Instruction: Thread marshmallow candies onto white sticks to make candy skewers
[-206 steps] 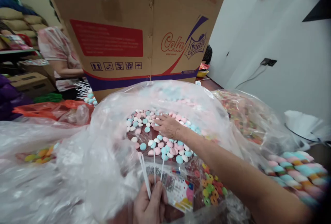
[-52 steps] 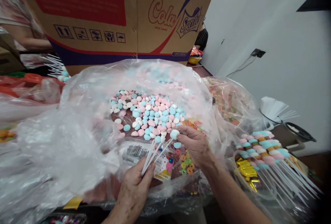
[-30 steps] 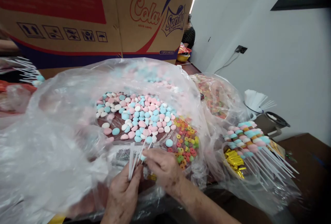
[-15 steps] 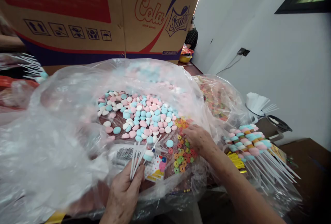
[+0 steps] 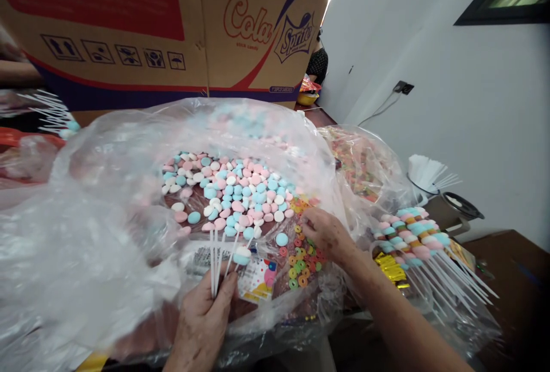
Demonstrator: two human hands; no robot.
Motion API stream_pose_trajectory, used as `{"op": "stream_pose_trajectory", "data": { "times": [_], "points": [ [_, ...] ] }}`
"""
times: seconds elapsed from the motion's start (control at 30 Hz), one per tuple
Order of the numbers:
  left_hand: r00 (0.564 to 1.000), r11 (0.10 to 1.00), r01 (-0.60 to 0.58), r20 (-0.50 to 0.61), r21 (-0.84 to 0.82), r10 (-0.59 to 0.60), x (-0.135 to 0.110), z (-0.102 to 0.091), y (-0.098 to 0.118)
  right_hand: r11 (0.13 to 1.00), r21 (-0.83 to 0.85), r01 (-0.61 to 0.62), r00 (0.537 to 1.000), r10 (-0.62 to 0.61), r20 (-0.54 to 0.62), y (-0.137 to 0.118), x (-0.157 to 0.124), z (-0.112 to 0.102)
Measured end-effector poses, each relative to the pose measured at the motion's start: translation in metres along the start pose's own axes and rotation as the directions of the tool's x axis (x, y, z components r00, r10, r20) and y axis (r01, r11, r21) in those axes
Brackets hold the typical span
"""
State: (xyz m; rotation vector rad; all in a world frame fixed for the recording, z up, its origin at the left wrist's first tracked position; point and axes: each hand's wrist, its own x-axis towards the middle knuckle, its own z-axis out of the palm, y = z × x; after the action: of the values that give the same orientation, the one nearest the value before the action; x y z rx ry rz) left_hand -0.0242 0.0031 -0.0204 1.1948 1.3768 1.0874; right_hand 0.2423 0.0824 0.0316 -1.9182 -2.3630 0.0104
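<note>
A pale wall point(image 5: 382, 39) slopes behind a reddish-brown tabletop point(image 5: 315, 113), most of which lies under clear plastic; a large printed cardboard box point(image 5: 197, 74) stands toward the far edge, and a clouded plastic bag point(image 5: 98, 251) spreads from the left edge to the middle; pink, blue and white marshmallows point(image 5: 247, 188) lie heaped in its mouth, with ring candies point(image 5: 303, 263) just to their right, nearer the near edge.

The left hand point(image 5: 204, 312) is at the middle of the near edge, its fingers closed around several white sticks point(image 5: 215, 257); one stick carries a white-and-blue marshmallow piece point(image 5: 242, 255), one or two pressed together, I cannot tell; the right hand point(image 5: 329, 234) is over the ring candies, fingers bent and close together; whether they pinch a ring, I cannot tell.

Toward the right edge lie loaded skewers point(image 5: 415, 234), banded with marshmallows and darker orange layers, beside gold ties point(image 5: 390, 267).

The step in hand looks like taking a ring candy; the next move seems to call for a light pinch on a single ring, the stick tips kept upright and apart.
</note>
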Motion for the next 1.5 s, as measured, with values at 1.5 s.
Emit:
{"op": "stream_pose_trajectory", "data": {
  "times": [1.5],
  "points": [
    [0.994, 0.994, -0.073, 0.084, 0.078, 0.067, -0.002, -0.003, 0.007, 0.157, 0.981, 0.113, 0.982, 0.135, -0.135, -0.058, -0.023, 0.021]
  ]
}}
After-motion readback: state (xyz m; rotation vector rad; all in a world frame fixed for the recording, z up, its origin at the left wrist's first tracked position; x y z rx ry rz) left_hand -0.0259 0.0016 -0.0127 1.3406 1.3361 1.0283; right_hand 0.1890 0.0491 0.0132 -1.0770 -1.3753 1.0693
